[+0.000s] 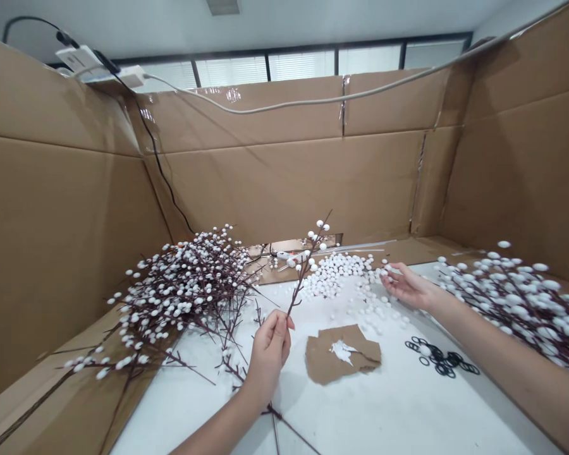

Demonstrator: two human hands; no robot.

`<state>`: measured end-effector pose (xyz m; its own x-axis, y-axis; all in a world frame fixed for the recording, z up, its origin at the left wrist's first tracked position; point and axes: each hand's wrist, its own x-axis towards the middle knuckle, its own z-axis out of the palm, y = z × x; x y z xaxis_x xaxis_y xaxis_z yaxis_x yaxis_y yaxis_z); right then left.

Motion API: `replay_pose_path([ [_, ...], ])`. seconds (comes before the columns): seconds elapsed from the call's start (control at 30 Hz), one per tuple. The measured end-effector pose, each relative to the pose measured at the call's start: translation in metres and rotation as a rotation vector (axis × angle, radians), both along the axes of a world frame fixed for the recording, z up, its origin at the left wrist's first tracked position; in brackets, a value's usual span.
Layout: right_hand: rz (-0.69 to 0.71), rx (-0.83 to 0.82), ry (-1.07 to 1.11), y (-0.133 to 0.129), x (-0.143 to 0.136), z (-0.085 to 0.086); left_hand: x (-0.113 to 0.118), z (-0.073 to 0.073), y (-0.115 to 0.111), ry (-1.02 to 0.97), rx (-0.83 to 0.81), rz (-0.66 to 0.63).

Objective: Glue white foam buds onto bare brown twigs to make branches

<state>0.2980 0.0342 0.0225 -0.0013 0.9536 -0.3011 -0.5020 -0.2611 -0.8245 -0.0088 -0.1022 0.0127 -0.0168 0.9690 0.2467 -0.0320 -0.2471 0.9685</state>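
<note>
In the head view my left hand [272,341] is closed round the lower stem of a brown artificial berry branch [299,284]. The branch stands nearly upright, with white berries on its upper twigs. At the right end of a loose pile of white foam berries [334,275], my right hand [410,287] has its fingertips drawn together on a white berry [384,272]. Between my hands and nearer to me lies a torn piece of cardboard [320,363] with a white blob of glue or paste [342,351] on it.
A big heap of berry branches [184,278] fills the left, with bare twigs [230,322] beside it. More berried branches [526,297] lie at the right. Black rings [439,360] rest under my right forearm. Cardboard walls [284,177] enclose the white table [398,417]; a cable [284,104] hangs across the back.
</note>
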Motion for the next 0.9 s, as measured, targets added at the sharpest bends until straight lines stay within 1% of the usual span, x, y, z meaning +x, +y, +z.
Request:
replay_pose_path([
  [0.13,0.017,-0.014,0.136,-0.008,-0.004,0.000,0.000,0.001,0.000,0.013,-0.003,0.002],
  [0.3,0.049,-0.023,0.247,-0.016,-0.010,0.002,0.000,0.000,0.000,0.013,-0.011,0.005],
  [0.43,0.045,-0.020,0.339,-0.014,-0.011,0.002,0.000,-0.001,0.000,0.025,-0.003,0.008],
  [0.6,0.037,-0.042,0.437,-0.006,-0.002,-0.007,-0.001,-0.001,0.001,0.047,-0.014,0.021],
  [0.73,0.126,-0.081,0.459,-0.004,0.006,-0.012,-0.002,-0.003,0.002,0.064,-0.005,0.029],
  [0.9,0.263,-0.115,0.442,-0.008,0.002,-0.008,0.000,-0.001,0.001,0.073,-0.024,0.021],
])
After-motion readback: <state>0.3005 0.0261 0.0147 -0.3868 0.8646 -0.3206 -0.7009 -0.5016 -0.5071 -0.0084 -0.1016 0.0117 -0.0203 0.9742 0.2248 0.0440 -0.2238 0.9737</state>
